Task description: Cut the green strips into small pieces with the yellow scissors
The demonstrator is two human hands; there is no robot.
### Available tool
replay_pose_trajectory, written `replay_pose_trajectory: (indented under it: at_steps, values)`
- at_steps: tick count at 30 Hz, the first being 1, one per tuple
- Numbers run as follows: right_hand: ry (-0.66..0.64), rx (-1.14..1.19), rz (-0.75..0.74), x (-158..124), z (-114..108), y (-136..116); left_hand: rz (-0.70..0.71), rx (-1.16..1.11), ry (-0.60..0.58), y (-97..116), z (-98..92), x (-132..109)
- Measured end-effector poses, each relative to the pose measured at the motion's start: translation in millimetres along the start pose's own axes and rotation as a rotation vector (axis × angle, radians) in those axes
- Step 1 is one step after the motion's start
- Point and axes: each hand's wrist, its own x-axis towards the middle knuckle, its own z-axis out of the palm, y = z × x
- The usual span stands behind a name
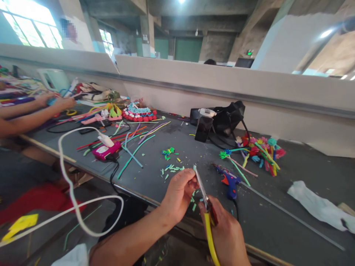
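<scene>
1. Here's the right hand (226,225), wrapped firmly round the yellow-handled scissors (202,186), handles down in the palm, blades slanting up and away over the table (277,214)
2. Left hand (179,194) right alongside, just left of the blades, thumb and finger drawn into a narrow pinch near the scissors' tip
3. And right at that tip, a pale green bit (195,168), next to the left fingertips, too small to tell which of the two has it
4. Just beyond the left hand, green clippings (172,169) scattered on the table, more lying beneath the blades
5. Out to the right of the scissors, near them but apart, a blue glue gun (232,186) on its side, a long translucent rod (294,216) stretching away behind it
6. Further along that side, a bunch of fuzzy flowers (267,153), with a black bag (230,116) behind
7. Over on the left, loose fuzzy stems (135,157) beside a magenta power block (107,150), and well beyond, a co-worker's hands (59,103) at the same table
</scene>
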Motion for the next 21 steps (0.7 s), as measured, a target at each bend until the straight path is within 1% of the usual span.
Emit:
replay_pose_trajectory:
  at_steps: [4,6,8,10,13,15,17,21]
  values:
    - [-0.016,0.058,0.018,-2.9,1.1,-0.3,-0.019,0.012,0.005,-1.3,1.4,-2.3]
    - [-0.013,0.099,0.042,-1.8,1.1,0.4,-0.037,0.061,-0.004,-2.3,1.2,-3.7]
    - [0.029,0.146,0.066,1.7,-0.3,2.2,-0.090,0.156,-0.028,-3.2,0.7,-5.3]
    - [0.101,0.190,0.097,6.3,-3.0,4.7,-0.166,0.283,-0.051,-3.2,0.5,-7.1]
    - [0.180,0.266,0.218,10.9,-8.0,6.7,-0.232,0.472,-0.085,-1.3,1.3,-9.6]
    - [0.200,0.334,0.321,11.0,-10.8,6.2,-0.242,0.578,-0.123,0.6,2.1,-10.8]
    - [0.210,0.401,0.377,9.7,-12.7,5.2,-0.275,0.672,-0.162,1.6,2.1,-11.6]
    - [0.201,0.449,0.370,8.0,-13.4,6.4,-0.363,0.800,-0.211,-3.1,-2.8,-13.0]
